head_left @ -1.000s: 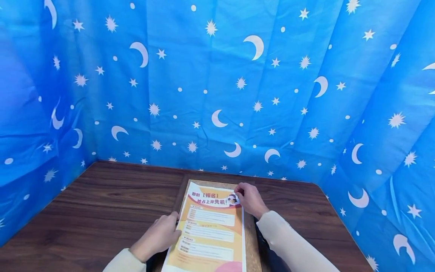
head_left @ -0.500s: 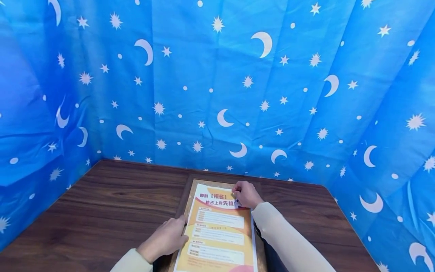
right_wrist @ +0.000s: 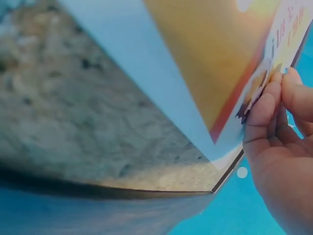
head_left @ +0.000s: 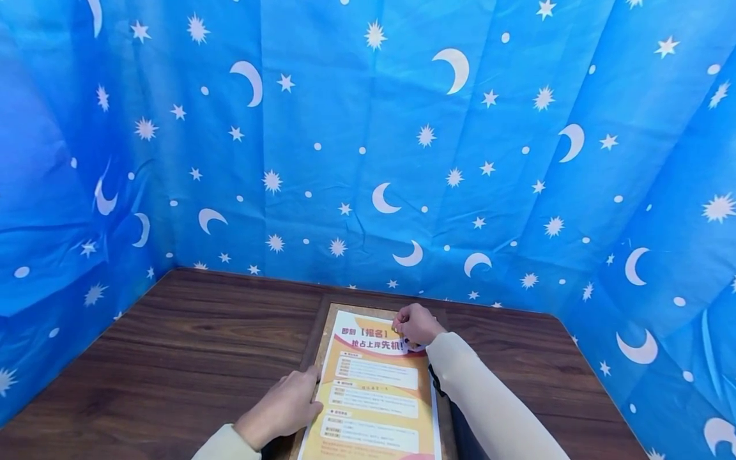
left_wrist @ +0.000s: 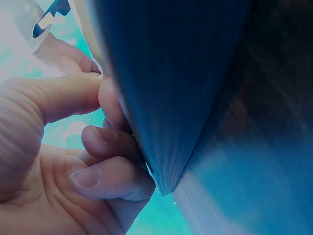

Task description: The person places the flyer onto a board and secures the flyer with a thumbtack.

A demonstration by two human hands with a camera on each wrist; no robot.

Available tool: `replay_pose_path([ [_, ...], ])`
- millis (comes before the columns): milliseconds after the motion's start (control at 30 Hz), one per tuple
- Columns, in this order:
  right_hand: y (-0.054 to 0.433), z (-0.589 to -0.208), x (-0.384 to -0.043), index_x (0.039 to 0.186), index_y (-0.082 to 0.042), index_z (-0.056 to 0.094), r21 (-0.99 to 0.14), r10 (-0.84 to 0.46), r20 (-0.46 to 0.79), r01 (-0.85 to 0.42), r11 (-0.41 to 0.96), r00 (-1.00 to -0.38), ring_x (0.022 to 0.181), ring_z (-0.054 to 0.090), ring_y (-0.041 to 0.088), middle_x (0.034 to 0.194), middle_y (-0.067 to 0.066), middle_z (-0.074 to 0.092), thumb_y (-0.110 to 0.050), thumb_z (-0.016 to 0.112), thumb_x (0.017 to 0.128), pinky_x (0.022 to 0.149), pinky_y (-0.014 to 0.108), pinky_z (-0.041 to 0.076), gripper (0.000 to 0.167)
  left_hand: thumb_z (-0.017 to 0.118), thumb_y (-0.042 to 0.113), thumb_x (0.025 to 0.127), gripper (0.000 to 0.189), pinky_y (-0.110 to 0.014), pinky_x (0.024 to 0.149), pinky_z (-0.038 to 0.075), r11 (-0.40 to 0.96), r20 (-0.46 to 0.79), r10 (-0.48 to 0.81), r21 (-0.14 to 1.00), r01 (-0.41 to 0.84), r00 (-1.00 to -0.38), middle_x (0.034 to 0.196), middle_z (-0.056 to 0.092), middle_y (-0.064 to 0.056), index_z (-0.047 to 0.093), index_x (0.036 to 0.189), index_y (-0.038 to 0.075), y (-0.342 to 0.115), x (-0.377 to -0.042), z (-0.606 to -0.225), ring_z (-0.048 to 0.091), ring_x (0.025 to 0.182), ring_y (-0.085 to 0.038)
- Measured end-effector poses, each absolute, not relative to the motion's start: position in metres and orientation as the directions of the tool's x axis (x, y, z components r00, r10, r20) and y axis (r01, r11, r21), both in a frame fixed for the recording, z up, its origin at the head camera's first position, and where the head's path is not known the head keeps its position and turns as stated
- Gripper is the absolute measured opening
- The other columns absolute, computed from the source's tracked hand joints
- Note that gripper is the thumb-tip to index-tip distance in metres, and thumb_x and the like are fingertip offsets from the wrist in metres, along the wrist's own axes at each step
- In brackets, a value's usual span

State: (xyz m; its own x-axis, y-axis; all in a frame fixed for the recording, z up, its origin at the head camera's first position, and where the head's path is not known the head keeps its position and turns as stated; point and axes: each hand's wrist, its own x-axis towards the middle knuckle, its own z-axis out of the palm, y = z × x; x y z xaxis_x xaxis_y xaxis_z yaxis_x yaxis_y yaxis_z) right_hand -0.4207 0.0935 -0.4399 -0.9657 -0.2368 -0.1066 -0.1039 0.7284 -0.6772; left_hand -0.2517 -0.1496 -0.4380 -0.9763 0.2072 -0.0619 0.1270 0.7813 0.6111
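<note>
A yellow and white printed poster point(head_left: 368, 399) lies over a cork board point(head_left: 329, 322) with a dark frame, which stretches away from me. My left hand point(head_left: 282, 406) grips the board's left edge, thumb on the front; in the left wrist view its fingers point(left_wrist: 115, 178) curl against the edge. At the poster's upper right, my right hand point(head_left: 420, 324) pinches a small pale piece, apparently a pushpin point(right_wrist: 284, 70), between thumb and index finger. Its other fingers touch the paper over a printed picture, partly covered. Bare cork point(right_wrist: 98, 122) shows beside the poster's corner in the right wrist view.
A dark wood-grain table point(head_left: 218, 338) lies under the board on both sides. Blue cloth point(head_left: 322, 147) with white moons and stars hangs behind the table and along its left and right.
My right hand has shifted leftward over the poster, covering the printed picture, its fingertips closer to the paper. The left hand keeps its grip on the board. The head view has swung slightly.
</note>
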Motion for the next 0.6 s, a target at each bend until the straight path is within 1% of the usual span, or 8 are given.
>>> replay_pose_path([
  [100,0.092,-0.438,-0.423,0.08,-0.01,0.067,-0.673,-0.235,-0.137,-0.084,0.735,-0.962,0.062,0.057,0.023,0.083,0.007,0.061,-0.013,0.067,0.089,0.048,0.029,0.046,0.009,0.069,0.001,0.078,0.051,-0.033,0.053,0.046,0.781,-0.066,0.204,0.613,0.122,-0.977,0.076,0.062,-0.007,0.049,0.122,-0.013,-0.15,-0.252,-0.437,0.057,0.062,-0.014],
  [167,0.091,-0.436,-0.424,0.081,-0.009,0.067,-0.673,-0.226,-0.154,-0.065,0.737,-0.962,0.061,0.056,0.023,0.082,0.007,0.062,-0.012,0.068,0.087,0.048,0.029,0.044,0.008,0.07,0.001,0.077,0.051,-0.033,0.054,0.046,0.785,-0.061,0.204,0.607,0.126,-0.977,0.077,0.062,-0.007,0.049,0.122,-0.012,-0.149,-0.252,-0.438,0.057,0.063,-0.014],
  [300,0.089,-0.431,-0.424,0.083,-0.006,0.068,-0.664,-0.2,-0.172,-0.036,0.747,-0.965,0.067,0.056,0.023,0.079,0.007,0.063,-0.011,0.07,0.085,0.056,0.03,0.046,0.005,0.071,0.001,0.076,0.051,-0.034,0.055,0.047,0.788,-0.041,0.209,0.598,0.144,-0.977,0.077,0.062,-0.009,0.05,0.12,-0.013,-0.148,-0.252,-0.438,0.058,0.064,-0.014],
  [400,0.088,-0.429,-0.424,0.084,-0.008,0.068,-0.644,-0.159,-0.18,-0.006,0.765,-0.971,0.072,0.056,0.023,0.079,0.006,0.064,-0.016,0.071,0.085,0.064,0.033,0.048,0.009,0.071,0.001,0.076,0.05,-0.034,0.055,0.047,0.788,-0.034,0.214,0.597,0.151,-0.976,0.076,0.062,-0.008,0.05,0.12,-0.013,-0.148,-0.252,-0.437,0.057,0.063,-0.014],
  [467,0.087,-0.429,-0.425,0.084,-0.01,0.067,-0.636,-0.131,-0.184,0.016,0.772,-0.974,0.074,0.056,0.023,0.079,0.006,0.063,-0.021,0.071,0.086,0.067,0.034,0.048,0.012,0.071,0.001,0.076,0.049,-0.034,0.055,0.046,0.792,-0.031,0.213,0.59,0.154,-0.976,0.076,0.062,-0.007,0.051,0.119,-0.013,-0.148,-0.252,-0.437,0.056,0.063,-0.014],
  [600,0.085,-0.43,-0.426,0.083,-0.008,0.065,-0.652,-0.105,-0.198,0.051,0.756,-0.975,0.07,0.057,0.024,0.077,0.007,0.062,-0.019,0.07,0.086,0.06,0.033,0.047,0.013,0.071,0.002,0.076,0.047,-0.035,0.055,0.045,0.807,-0.01,0.212,0.565,0.169,-0.977,0.076,0.061,-0.006,0.053,0.118,-0.01,-0.15,-0.251,-0.438,0.053,0.062,-0.014],
])
